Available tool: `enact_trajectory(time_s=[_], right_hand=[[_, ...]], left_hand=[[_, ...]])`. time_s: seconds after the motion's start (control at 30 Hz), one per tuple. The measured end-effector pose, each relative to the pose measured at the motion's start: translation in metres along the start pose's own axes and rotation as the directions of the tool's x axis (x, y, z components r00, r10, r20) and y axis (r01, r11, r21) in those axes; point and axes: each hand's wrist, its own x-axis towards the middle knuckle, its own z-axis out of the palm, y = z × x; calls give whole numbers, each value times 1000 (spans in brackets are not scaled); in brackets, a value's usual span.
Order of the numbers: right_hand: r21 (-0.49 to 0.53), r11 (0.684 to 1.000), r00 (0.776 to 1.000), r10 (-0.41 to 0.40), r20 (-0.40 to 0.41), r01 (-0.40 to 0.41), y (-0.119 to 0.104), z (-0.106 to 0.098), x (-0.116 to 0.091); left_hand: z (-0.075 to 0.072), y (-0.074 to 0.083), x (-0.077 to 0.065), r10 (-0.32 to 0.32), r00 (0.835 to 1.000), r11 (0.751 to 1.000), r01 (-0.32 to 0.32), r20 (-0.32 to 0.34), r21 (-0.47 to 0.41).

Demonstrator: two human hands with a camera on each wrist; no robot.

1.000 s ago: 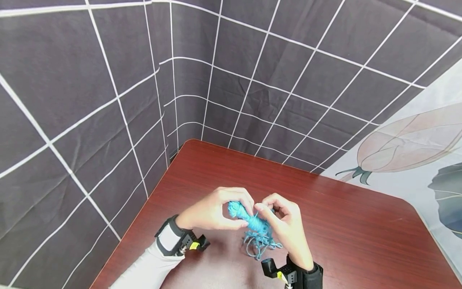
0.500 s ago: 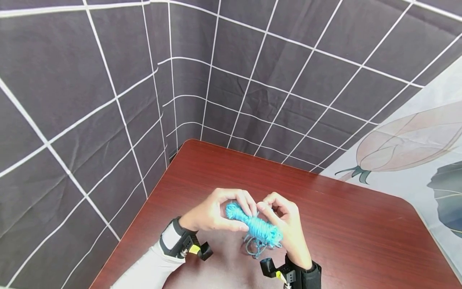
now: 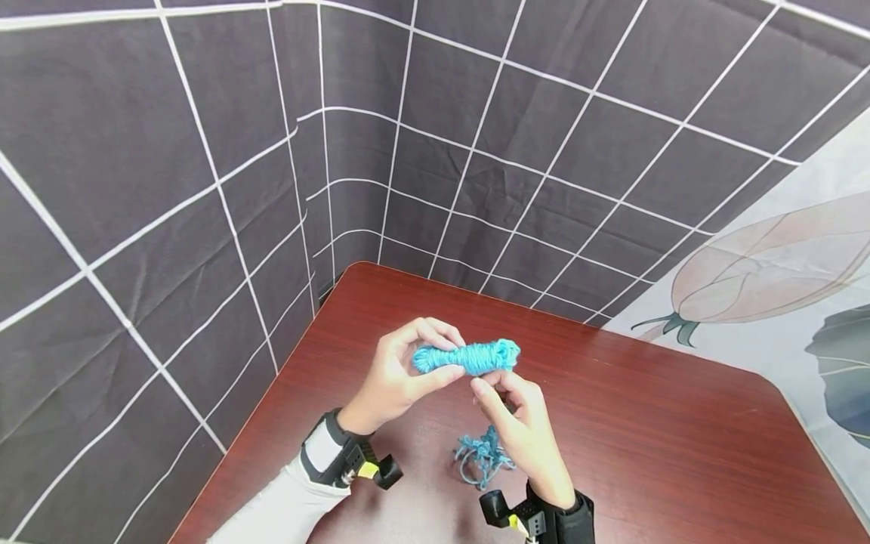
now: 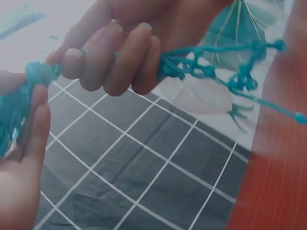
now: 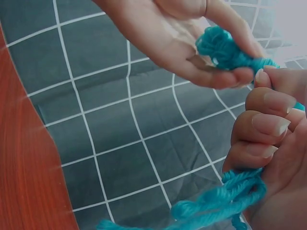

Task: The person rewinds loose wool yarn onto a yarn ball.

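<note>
A wound bundle of bright blue yarn [image 3: 484, 358] lies nearly level in the air in the head view. My left hand [image 3: 397, 374] grips its left end between thumb and fingers. Just below the bundle's right half is my right hand [image 3: 523, 427], its thumb and forefinger pinching yarn. In the right wrist view, the other fingers [image 5: 263, 123] curl over the strand. From beneath them trails a loose, knotted tail of yarn [image 5: 216, 203]. The left wrist view shows the knotted tail [image 4: 206, 67] coming out of the right fist. The strand between hand and bundle is mostly hidden.
A reddish-brown wooden table [image 3: 652, 423] lies under both hands. Dark grey cloth with white grid lines [image 3: 448, 174] hangs behind and at the left. A pale, flower-printed cloth [image 3: 761, 279] borders the right side. Both wrists carry black camera mounts [image 3: 387, 470].
The bundle has swung up from a downward slant to nearly level. My left hand has risen with it, while the right hand has shifted slightly down and left, now below the bundle.
</note>
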Motion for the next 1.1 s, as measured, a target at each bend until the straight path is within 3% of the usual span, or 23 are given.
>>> enact_trajectory(time_s=[0.1, 0.3, 0.7, 0.87, 1.0, 1.1], right_hand=[[-4, 1000, 1000, 15, -3, -15, -1, 0, 0], [-7, 1000, 1000, 25, -8, -25, -1, -1, 1], [-29, 999, 1000, 18, -21, -18, -1, -3, 0], [-25, 1000, 1000, -14, -25, 13, 0, -2, 1], [15, 997, 997, -80, -20, 80, 2, -2, 1], [24, 995, 995, -101, -26, 101, 3, -4, 1]], left_hand=[[2, 5, 1, 5, 1000, 997, -4, -14, 79], [2, 10, 3, 39, 999, 984, -41, 19, 173], [-5, 19, 12, 27, 991, 992, -42, 131, 118], [-4, 20, 12, 40, 994, 987, -55, 103, 149], [-3, 19, 12, 58, 997, 965, -69, 49, 254], [-4, 17, 12, 49, 997, 947, -65, 59, 315]])
